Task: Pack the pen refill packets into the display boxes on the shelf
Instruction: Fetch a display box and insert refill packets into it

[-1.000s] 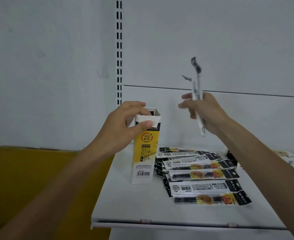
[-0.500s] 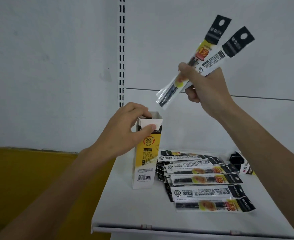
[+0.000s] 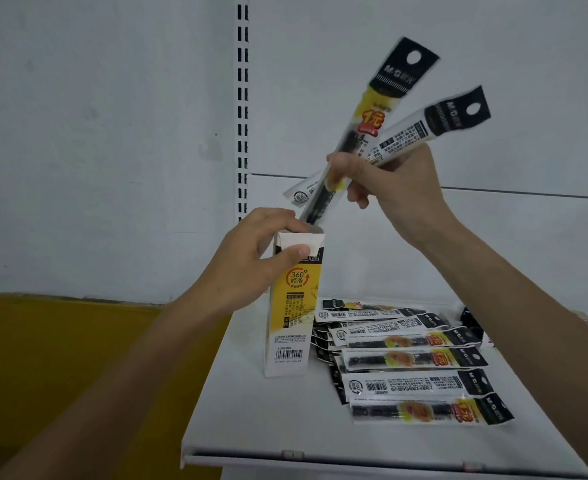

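The left hand (image 3: 247, 265) pinches the display box (image 3: 294, 306) by its top to steady it while the right hand (image 3: 400, 192), at its 1 o'clock, grips two refill packets (image 3: 372, 117) angled tip-down (one tip at the mouth).

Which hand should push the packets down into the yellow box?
The right hand. It pinches two refill packets, tilted, with one's lower end at the open top of the display box. The left hand grips the box's top, steadying it on the shelf.
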Demonstrator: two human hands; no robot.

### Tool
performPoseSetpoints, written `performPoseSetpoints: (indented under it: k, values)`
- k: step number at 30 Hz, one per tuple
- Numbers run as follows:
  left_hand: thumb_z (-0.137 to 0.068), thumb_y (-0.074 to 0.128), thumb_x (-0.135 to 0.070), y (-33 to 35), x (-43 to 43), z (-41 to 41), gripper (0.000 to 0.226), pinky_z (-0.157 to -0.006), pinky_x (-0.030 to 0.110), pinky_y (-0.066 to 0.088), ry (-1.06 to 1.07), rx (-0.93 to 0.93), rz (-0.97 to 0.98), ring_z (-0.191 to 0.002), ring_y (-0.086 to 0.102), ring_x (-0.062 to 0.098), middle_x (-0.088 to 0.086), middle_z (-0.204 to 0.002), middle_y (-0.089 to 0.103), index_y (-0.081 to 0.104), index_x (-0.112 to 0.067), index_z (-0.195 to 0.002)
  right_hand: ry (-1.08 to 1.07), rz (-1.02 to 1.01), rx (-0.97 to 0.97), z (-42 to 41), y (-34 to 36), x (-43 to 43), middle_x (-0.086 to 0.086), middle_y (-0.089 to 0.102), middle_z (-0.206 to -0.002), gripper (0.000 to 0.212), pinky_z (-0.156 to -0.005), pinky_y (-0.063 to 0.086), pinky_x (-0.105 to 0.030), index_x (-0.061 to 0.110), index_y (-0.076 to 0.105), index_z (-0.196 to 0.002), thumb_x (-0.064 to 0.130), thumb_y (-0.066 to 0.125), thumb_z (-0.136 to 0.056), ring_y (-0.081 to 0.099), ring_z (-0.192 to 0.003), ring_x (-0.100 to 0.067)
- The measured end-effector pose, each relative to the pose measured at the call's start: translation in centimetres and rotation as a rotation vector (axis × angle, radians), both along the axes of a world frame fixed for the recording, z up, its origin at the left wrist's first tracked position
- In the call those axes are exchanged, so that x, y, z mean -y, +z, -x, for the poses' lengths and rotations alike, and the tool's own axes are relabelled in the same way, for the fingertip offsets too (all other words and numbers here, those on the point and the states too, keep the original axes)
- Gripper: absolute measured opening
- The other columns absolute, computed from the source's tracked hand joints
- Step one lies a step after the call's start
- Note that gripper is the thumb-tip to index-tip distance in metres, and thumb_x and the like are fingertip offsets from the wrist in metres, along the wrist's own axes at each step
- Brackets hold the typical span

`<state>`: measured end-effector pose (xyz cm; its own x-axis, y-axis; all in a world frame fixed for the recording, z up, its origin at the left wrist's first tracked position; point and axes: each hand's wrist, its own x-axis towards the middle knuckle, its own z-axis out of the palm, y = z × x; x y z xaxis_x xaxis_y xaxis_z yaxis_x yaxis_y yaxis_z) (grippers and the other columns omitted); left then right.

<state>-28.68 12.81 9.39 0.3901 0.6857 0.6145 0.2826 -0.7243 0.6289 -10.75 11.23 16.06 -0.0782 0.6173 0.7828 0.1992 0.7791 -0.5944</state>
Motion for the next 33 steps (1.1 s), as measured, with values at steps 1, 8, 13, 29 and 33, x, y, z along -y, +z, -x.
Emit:
performPoseSetpoints:
  k: [1, 8, 13, 29, 33]
  values:
    - [-0.084, 0.061, -0.021, -0.1, -0.1, 0.0, 0.026, -0.077, -0.007, 0.029, 0.000, 0.010, 0.002, -0.105, 0.040, -0.015, -0.017, -0.116, 0.048, 0.054, -0.047, -0.086, -0.009, -0.009, -0.020, 0.1, -0.1, 0.0, 0.002, 0.068, -0.060, 0.008, -0.043, 0.042, -0.022, 0.008, 0.065, -0.074, 0.008, 0.068, -0.081, 0.053, -0.045, -0.014]
    - [-0.080, 0.061, -0.036, -0.4, -0.3, -0.2, 0.014, -0.086, 0.009, 0.034, 0.011, 0.011, -0.071, -0.105, 0.045, -0.009, -0.026, -0.106, 0.048, 0.053, -0.045, -0.087, -0.030, 0.075, 0.107, 0.3, -1.0, -0.1, -0.003, 0.066, -0.060, 0.013, -0.040, 0.037, -0.021, 0.011, 0.062, -0.070, 0.011, 0.070, -0.080, 0.047, -0.040, -0.010]
    - [-0.078, 0.056, -0.039, -0.4, -0.3, -0.3, 0.013, -0.092, 0.022, 0.037, 0.013, -0.009, -0.085, -0.110, 0.043, -0.005, -0.027, -0.109, 0.046, 0.052, -0.046, -0.089, -0.089, 0.231, 0.245, 0.5, -0.4, -0.1, 0.012, 0.063, -0.054, 0.017, -0.042, 0.034, -0.008, 0.019, 0.059, -0.068, 0.014, 0.070, -0.080, 0.048, -0.042, 0.003]
    - [-0.087, 0.057, -0.030, -0.5, 0.4, -0.4, 0.034, -0.091, 0.030, 0.046, 0.002, 0.035, -0.054, -0.110, 0.048, 0.002, -0.018, -0.114, 0.050, 0.038, -0.053, -0.104, -0.120, 0.316, 0.400, 0.0, -1.5, -0.9, 0.007, 0.070, -0.076, 0.010, -0.057, 0.044, -0.017, 0.018, 0.070, -0.087, 0.015, 0.061, -0.087, 0.056, -0.064, -0.003]
    - [-0.088, 0.056, -0.022, -0.1, 0.3, -0.8, 0.035, -0.087, 0.018, 0.041, 0.046, -0.034, -0.076, -0.103, 0.045, -0.003, -0.011, -0.116, 0.047, 0.044, -0.036, -0.117, -0.235, 0.325, 0.330, -0.9, -2.6, -1.1, 0.004, 0.069, -0.080, 0.011, -0.054, 0.043, -0.022, 0.020, 0.070, -0.087, 0.010, 0.063, -0.084, 0.057, -0.058, -0.006]
